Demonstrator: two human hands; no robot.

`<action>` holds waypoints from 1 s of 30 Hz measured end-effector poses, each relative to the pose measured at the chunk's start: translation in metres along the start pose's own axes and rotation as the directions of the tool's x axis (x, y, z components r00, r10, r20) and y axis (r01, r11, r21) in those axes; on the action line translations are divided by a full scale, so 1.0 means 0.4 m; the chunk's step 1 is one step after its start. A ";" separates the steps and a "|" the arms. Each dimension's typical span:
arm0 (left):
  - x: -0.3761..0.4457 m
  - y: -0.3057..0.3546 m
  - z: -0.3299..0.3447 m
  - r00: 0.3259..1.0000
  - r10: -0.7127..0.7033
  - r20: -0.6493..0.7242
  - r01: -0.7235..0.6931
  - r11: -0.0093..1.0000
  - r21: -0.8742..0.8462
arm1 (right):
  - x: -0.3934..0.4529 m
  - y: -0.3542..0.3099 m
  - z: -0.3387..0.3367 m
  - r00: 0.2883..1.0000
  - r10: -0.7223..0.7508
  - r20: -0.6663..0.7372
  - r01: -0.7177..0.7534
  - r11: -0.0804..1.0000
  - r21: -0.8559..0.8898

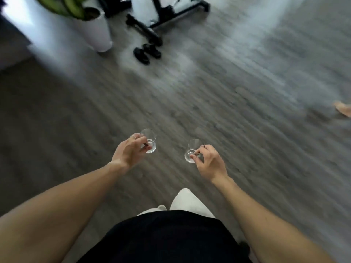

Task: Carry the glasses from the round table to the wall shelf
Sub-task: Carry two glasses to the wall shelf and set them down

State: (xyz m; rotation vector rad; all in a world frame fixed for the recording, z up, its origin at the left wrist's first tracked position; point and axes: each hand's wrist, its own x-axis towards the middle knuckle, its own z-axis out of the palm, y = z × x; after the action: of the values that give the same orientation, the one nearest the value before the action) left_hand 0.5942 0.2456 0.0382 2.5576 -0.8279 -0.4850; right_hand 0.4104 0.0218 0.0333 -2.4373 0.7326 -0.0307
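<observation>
My left hand [131, 151] is closed around a small clear glass [150, 141], held by its lower part with the rim tilted away from me. My right hand [208, 162] grips a second clear glass [191, 150] the same way, just to the right. Both glasses hang above the grey wood floor in front of my body. Neither the round table nor the wall shelf is in view. The picture is blurred by motion.
A white planter [98, 29] with green leaves stands at the upper left. Beside it are black equipment legs [152, 25] and a pair of black shoes [147, 53]. A pinkish object [343, 110] lies at the right edge. Grey floor [228, 92] spreads ahead.
</observation>
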 end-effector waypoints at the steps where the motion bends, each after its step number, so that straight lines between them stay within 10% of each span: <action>1: 0.006 -0.028 -0.018 0.999 -0.045 -0.022 0.045 0.999 -0.011 | 0.052 -0.023 0.010 0.999 -0.034 0.026 0.034 0.999 0.000; 11: 0.230 -0.161 -0.260 0.903 -0.380 -0.203 0.352 0.922 -0.160 | 0.600 -0.302 0.020 0.896 -0.385 0.223 0.378 0.923 0.073; 30: 0.547 -0.529 -1.015 0.680 -0.437 -0.589 0.387 0.896 -0.218 | 1.308 -1.233 -0.002 0.564 -0.811 0.154 0.802 0.583 0.131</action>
State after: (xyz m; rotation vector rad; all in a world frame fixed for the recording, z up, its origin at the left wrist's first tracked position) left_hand 1.0398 0.3778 0.2421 2.5631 0.0227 0.2340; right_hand 1.0991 0.0879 0.2289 -2.4629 -0.5395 -0.1594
